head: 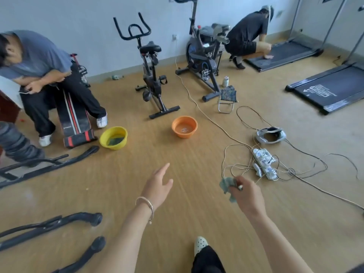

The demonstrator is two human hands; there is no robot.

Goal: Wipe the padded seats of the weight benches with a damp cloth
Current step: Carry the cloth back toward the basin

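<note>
My right hand (247, 193) grips a crumpled greenish cloth (228, 186) low over the wooden floor. My left hand (158, 185) is stretched forward with straight fingers and holds nothing. An orange basin (184, 127) with water stands on the floor ahead of both hands. A yellow basin (113, 137) to its left holds a dark green cloth in water. At the left a black padded bench with red and white stripes (75, 123) slopes to the floor, and a person in a grey shirt sits on it.
Two exercise bikes (151, 75) (204, 58) stand by the far wall. A power strip (265, 164) and tangled cables lie right of my right hand, beside a headset (270, 134). Treadmills (331, 89) lie far right, one with a person crouching by it. Black frame tubes (49, 225) lie at left.
</note>
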